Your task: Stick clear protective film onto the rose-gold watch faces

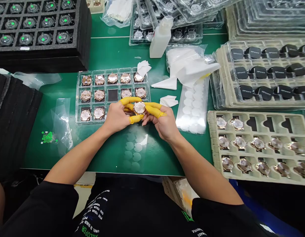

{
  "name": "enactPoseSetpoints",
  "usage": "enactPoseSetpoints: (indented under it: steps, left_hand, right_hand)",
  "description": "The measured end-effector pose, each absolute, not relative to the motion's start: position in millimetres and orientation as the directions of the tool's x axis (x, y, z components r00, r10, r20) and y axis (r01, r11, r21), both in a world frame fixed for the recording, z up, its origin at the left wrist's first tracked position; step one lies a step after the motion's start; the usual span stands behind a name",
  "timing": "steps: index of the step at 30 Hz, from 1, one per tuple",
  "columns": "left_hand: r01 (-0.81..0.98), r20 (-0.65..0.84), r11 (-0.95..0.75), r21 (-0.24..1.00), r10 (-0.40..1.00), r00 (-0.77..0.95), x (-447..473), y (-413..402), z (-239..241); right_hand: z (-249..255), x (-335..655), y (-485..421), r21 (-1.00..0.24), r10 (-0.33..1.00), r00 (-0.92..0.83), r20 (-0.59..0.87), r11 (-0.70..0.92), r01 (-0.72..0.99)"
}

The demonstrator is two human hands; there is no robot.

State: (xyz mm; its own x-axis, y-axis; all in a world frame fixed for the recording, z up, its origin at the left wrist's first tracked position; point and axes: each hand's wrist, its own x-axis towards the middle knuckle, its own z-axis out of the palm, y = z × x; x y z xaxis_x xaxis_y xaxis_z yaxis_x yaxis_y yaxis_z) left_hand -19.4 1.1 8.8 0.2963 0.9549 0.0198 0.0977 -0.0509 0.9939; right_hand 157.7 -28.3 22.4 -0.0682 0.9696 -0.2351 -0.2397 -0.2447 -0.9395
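Both my hands meet over the green mat and hold one rose-gold watch case [139,108] between them. My left hand [119,115] pinches it from the left with yellow finger cots on thumb and fingers. My right hand [162,122] grips it from the right, also in yellow cots. Just behind my hands lies a clear tray [113,94] holding several rose-gold watch cases, with one dark pocket in its middle row bare.
A beige tray [258,149] of watch cases sits at the right, with trays of black parts [263,74] behind it. A white bottle [160,37], white wipes [189,65], a strip of round white pads [192,105] and a black foam tray [39,29] lie further back.
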Motion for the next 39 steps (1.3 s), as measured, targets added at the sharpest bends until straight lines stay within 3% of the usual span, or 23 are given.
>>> enactPoseSetpoints:
  steps: [5,13,39]
  left_hand:
    - [0.098,-0.001,-0.033,0.995,0.946,0.324,-21,2,8]
    - [0.063,-0.028,0.007,0.998,0.938,0.345,-23,6,11]
    - [0.07,-0.016,-0.012,0.997,0.921,0.39,-24,8,7]
  right_hand:
    - [23,159,-26,-0.962,0.968,-0.076,-0.238,-0.245,-0.116]
    - [23,169,-20,-0.954,0.96,-0.181,-0.215,-0.246,-0.171]
    - [14,177,-17,-0.952,0.953,-0.217,-0.212,-0.251,-0.174]
